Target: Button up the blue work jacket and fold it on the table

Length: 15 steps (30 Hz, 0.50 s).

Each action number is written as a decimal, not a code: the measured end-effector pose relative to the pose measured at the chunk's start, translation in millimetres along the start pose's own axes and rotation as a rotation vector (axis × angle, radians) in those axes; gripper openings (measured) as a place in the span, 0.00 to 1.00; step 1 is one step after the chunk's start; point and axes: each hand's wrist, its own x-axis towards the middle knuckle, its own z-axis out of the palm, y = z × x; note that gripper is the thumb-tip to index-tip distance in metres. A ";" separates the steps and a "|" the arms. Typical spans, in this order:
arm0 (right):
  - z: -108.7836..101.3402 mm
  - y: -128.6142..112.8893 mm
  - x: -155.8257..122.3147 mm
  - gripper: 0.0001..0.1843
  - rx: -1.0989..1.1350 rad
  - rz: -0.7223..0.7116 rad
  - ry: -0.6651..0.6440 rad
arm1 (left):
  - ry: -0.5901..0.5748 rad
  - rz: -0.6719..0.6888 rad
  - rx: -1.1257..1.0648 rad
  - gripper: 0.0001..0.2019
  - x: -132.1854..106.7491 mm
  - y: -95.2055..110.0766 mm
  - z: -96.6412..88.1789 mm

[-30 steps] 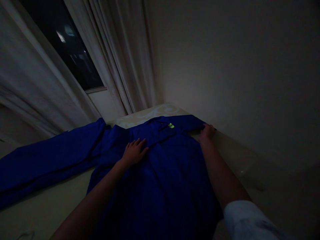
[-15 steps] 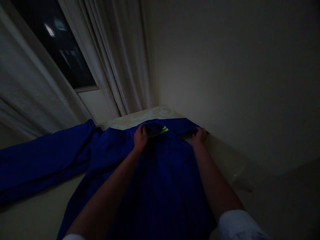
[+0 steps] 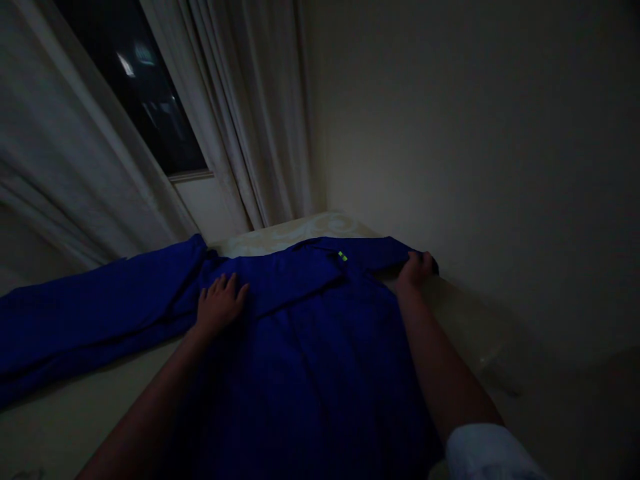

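Observation:
A dark blue long-sleeved shirt [image 3: 310, 347] lies spread flat on a pale bed [image 3: 280, 237], its collar with a small bright green tag [image 3: 343, 256] pointing away from me. My left hand [image 3: 219, 303] rests palm down on the left shoulder area, fingers spread. My right hand [image 3: 415, 270] is closed on the shirt's right shoulder edge near the wall. The left sleeve [image 3: 95, 313] stretches out far to the left.
White curtains [image 3: 240, 120] hang around a dark window [image 3: 135, 87] behind the bed. A plain wall [image 3: 475, 153] runs along the bed's right side, close to my right hand. The room is dim.
My left hand has left the collar and slid left onto the shoulder area, opening flat. My right hand stays gripping the right shoulder edge.

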 end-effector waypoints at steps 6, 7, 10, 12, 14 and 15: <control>41.6 -62.9 -90.4 0.31 -0.227 -0.790 -0.893 | 0.136 -0.014 -0.409 0.34 -17.8 -41.3 14.1; 45.8 -66.8 -104.7 0.28 -0.243 -0.864 -1.111 | 0.181 -0.050 -0.536 0.35 -18.5 -43.2 12.6; 48.3 -68.0 -127.0 0.21 -0.252 -0.873 -1.422 | 0.241 -0.199 -0.896 0.43 -19.3 -52.4 5.7; 45.2 -66.6 -128.0 0.18 -0.218 -0.798 -1.418 | 0.225 -0.278 -1.043 0.49 -20.2 -57.4 2.5; 42.1 -67.1 -125.4 0.19 -0.192 -0.761 -1.405 | 0.176 -0.280 -1.002 0.50 -21.5 -56.9 1.6; 41.2 -68.1 -124.5 0.19 -0.187 -0.753 -1.404 | 0.146 -0.244 -0.907 0.48 -22.1 -54.4 1.5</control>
